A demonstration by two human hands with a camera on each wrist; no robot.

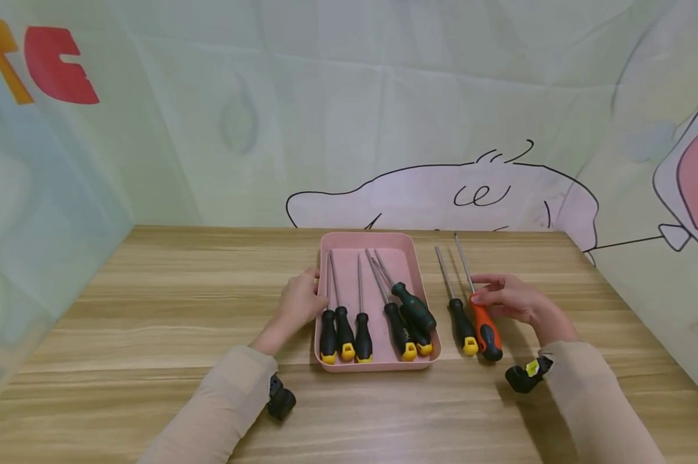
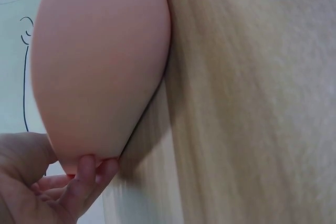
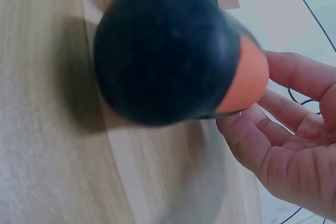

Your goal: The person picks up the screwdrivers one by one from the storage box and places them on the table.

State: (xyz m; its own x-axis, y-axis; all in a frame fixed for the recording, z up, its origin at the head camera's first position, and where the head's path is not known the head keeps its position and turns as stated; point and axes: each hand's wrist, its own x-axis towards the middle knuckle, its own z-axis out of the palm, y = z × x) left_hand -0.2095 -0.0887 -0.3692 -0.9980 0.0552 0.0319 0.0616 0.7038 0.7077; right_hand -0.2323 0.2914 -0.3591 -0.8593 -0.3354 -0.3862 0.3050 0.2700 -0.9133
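Observation:
My left hand (image 1: 300, 299) grips the left side wall of a shallow pink tray (image 1: 378, 367); in the left wrist view its fingers (image 2: 86, 182) press the tray's outer wall. Several screwdrivers lie inside, most with black handles and yellow ends, such as a slim one (image 1: 363, 338). On the right of the tray, a dark green screwdriver (image 1: 414, 308) lies across others. My right hand (image 1: 513, 299) pinches an orange and black screwdriver (image 1: 486, 328) near the top of its handle, its blade pointing away from me. The black butt of that handle fills much of the right wrist view.
Between the tray and the orange screwdriver lies a black and yellow screwdriver (image 1: 461, 325) on the wooden table (image 1: 180, 309). A printed cloth backdrop (image 1: 349, 116) rises behind the table's far edge. Each wrist carries a small black camera, the left one (image 1: 280, 399) near the tray's front corner.

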